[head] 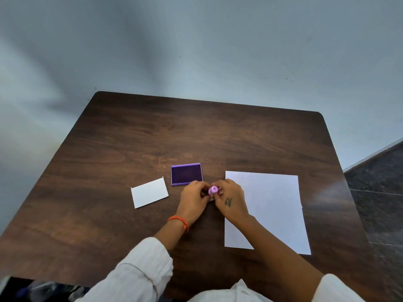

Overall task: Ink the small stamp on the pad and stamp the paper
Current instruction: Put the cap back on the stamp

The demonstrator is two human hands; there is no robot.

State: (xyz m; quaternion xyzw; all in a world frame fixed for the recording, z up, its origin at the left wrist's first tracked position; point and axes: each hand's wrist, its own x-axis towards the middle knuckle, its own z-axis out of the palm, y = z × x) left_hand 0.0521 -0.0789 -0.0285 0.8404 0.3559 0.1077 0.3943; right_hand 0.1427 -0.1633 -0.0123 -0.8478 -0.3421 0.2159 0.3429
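Observation:
A small pink-purple stamp (213, 190) with a round top is held between both hands just above the dark wooden table (135, 136). My left hand (193, 198) grips it from the left and my right hand (231, 198) from the right; the stamp's lower part is hidden by my fingers. The open purple ink pad (186, 173) lies just beyond my left hand. A white sheet of paper (272, 205) lies to the right, partly under my right forearm.
A small white card (150, 192) lies left of the ink pad. The table's far edge meets a pale wall (196, 51). Dark tiled floor (377, 192) shows past the right edge.

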